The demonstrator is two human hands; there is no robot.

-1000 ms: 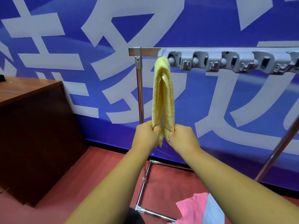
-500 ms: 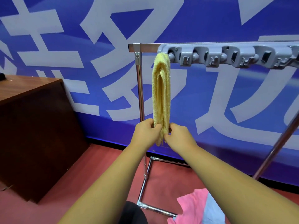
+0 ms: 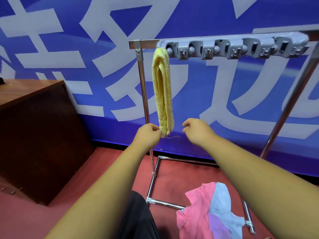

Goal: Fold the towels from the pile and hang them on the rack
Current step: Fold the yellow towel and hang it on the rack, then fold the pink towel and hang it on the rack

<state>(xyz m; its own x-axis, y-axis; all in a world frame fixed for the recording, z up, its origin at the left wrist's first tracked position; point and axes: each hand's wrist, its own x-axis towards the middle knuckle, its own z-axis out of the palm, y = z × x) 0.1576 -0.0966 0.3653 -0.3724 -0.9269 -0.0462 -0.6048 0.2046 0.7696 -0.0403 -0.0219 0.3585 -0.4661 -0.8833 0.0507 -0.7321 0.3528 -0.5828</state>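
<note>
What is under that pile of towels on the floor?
The rack's base bar runs under the towel pile, emerging at its right. Red floor surrounds it. Anything else beneath is covered.

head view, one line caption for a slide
Folded yellow towel draped over the rack, left hand at its lower end, right hand clear of it; towel pile on the floor.

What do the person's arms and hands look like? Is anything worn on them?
The left forearm and right forearm are bare, no sleeves in view. The left hand and right hand wear no gloves, and no watch, bracelet or ring shows.
</note>
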